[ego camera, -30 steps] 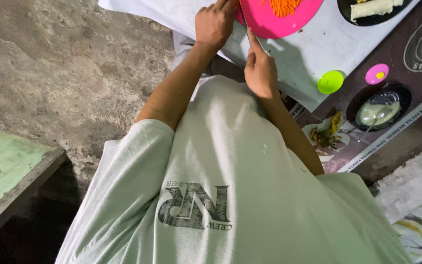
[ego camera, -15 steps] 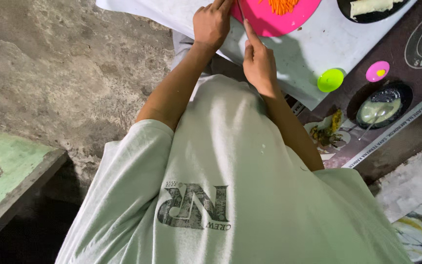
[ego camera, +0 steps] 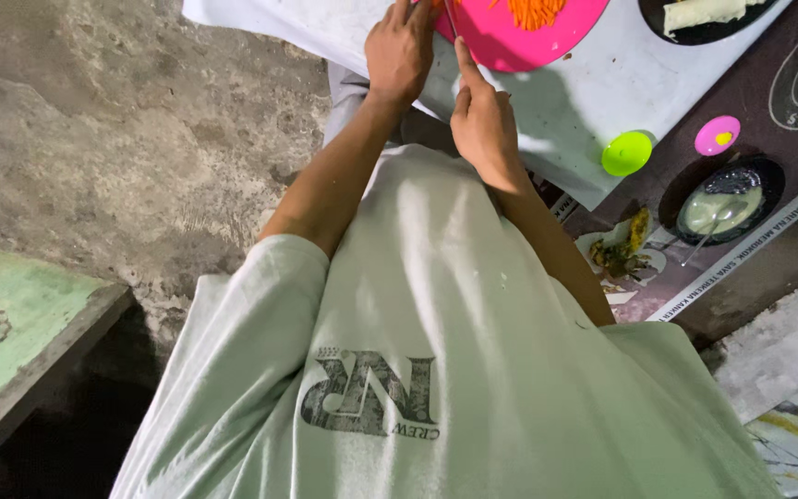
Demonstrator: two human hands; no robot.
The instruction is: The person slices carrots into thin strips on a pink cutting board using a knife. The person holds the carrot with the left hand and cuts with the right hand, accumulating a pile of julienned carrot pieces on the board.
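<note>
Reaching up toward the top of the frame, both bare hands meet at the near edge of a pink cutting board, which lies on a white sheet in the upper centre. The left hand sits at the board's left edge with its fingers curled down together; the fingertips run out of the top of the frame, so what they press on cannot be told. The right hand is just below and right of it, forefinger stretched straight along a thin dark blade (only a sliver shows), the other fingers folded round what must be the handle, hidden under the palm. Orange shreds lie heaped on the board at the top edge, right of the hands. A black plate with a pale roll sits in the upper right corner. Lower on the right, a green lid rests at the sheet's edge, a small pink lid beside it on the dark mat, and a black bowl of pale liquid with a spoon just below.
</note>
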